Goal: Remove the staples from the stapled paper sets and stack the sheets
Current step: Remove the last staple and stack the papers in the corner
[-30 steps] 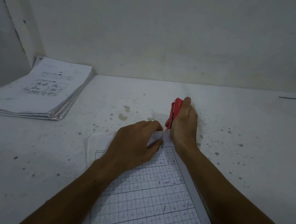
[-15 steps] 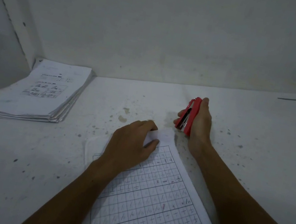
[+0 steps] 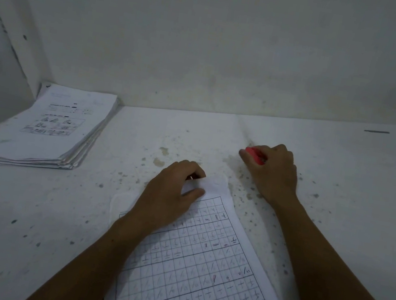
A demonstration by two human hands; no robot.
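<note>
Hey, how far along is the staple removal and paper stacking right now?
Looks done: a pile of sheets sits stacked at the far left corner of the table. In hand: the left hand pinches the top corner of the gridded paper set, while the right hand holds the red staple remover clear of the paper. Whether this staple is out cannot be told. Left: moving these sheets onto the pile.

Your two forearms are bare from the frame's lower edge to the wrists, with no sleeves showing. Your left hand [image 3: 172,192] and right hand [image 3: 272,170] wear no gloves, rings, watch or bands.
</note>
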